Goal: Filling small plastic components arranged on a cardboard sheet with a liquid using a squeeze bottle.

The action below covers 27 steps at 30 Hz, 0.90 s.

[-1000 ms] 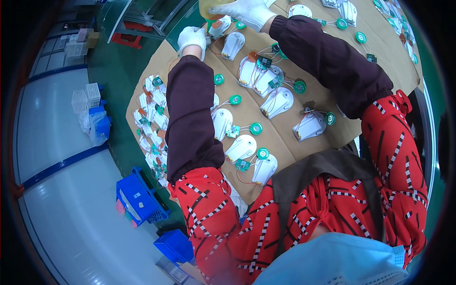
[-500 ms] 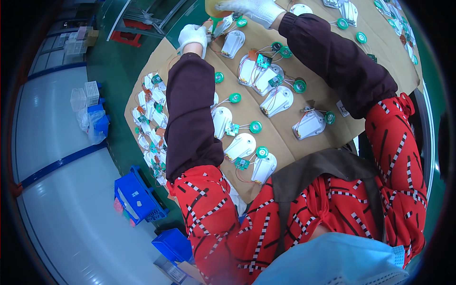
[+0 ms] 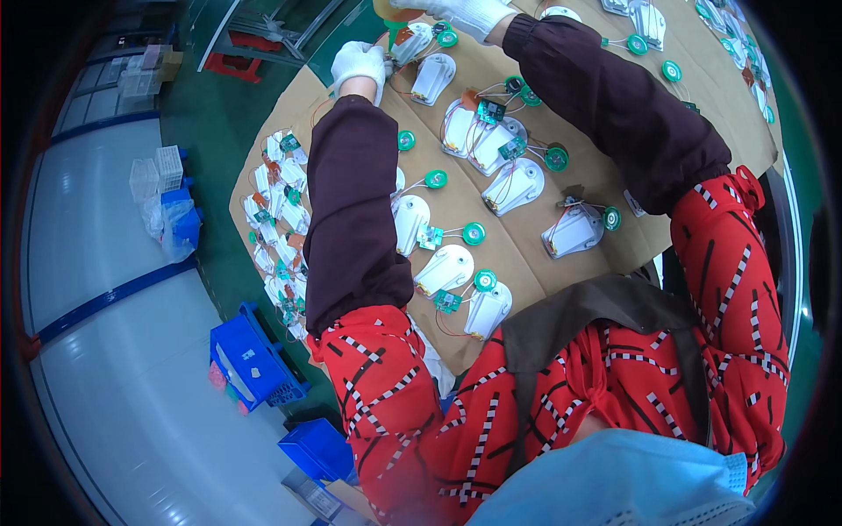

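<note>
At the far left of the cardboard, my white-gloved left hand point(image 3: 360, 67) is closed at the near end of a white plastic housing point(image 3: 414, 40); its fingertips are partly hidden. My gloved right hand point(image 3: 463, 14) grips a yellowish squeeze bottle point(image 3: 396, 10), partly cut off by the upper edge. The bottle's green nozzle point(image 3: 393, 35) points down over that housing. Beside it lies a round green speaker point(image 3: 447, 39) on wires. Another white housing point(image 3: 433, 79) rests just nearer to me.
Several white housings with wired green speakers point(image 3: 474, 233) and circuit boards point(image 3: 430, 237) are spread over the brown cardboard point(image 3: 561, 263). More parts point(image 3: 285, 219) crowd its left edge. Blue baskets point(image 3: 254, 364) stand lower left, and a red stool point(image 3: 232, 66) beyond the far left corner.
My right hand and the bottle have shifted slightly up and left. My left hand stays at the same housing, almost unmoved.
</note>
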Each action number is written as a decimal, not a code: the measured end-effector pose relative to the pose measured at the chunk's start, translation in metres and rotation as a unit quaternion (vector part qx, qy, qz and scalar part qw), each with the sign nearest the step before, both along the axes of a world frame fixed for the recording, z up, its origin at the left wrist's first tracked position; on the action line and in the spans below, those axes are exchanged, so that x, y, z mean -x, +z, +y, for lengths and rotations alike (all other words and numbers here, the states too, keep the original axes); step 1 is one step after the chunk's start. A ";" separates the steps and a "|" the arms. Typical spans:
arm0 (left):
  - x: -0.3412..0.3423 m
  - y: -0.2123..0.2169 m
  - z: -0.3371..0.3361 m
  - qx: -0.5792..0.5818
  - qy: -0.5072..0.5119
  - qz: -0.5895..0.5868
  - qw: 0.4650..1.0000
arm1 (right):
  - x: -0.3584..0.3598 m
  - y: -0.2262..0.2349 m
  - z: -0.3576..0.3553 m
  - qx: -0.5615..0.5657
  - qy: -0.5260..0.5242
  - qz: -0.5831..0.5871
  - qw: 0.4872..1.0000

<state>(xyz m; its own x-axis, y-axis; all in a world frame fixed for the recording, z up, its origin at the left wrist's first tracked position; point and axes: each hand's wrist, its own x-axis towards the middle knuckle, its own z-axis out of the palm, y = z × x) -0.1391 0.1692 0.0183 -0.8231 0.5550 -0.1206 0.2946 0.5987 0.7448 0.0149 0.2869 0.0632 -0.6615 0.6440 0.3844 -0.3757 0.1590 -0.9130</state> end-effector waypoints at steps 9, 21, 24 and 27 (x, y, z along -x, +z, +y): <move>-0.008 0.005 -0.004 -0.023 0.021 -0.025 0.999 | -0.006 0.001 -0.011 -0.007 -0.005 0.011 1.000; 0.000 -0.001 -0.006 -0.019 0.017 -0.030 0.999 | -0.015 -0.001 -0.014 -0.030 0.008 -0.001 1.000; -0.003 0.001 -0.004 -0.020 0.019 -0.037 0.999 | -0.014 -0.007 -0.011 -0.017 0.022 0.014 1.000; 0.005 -0.005 -0.005 -0.007 0.008 -0.021 1.000 | -0.014 -0.010 -0.011 -0.013 0.017 0.024 0.999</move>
<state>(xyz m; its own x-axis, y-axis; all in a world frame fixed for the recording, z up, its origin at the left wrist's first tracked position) -0.1441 0.1637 0.0131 -0.8263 0.5437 -0.1470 0.2537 0.5924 0.7647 0.0284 0.2761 0.0534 -0.6634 0.6102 0.4331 -0.4255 0.1685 -0.8891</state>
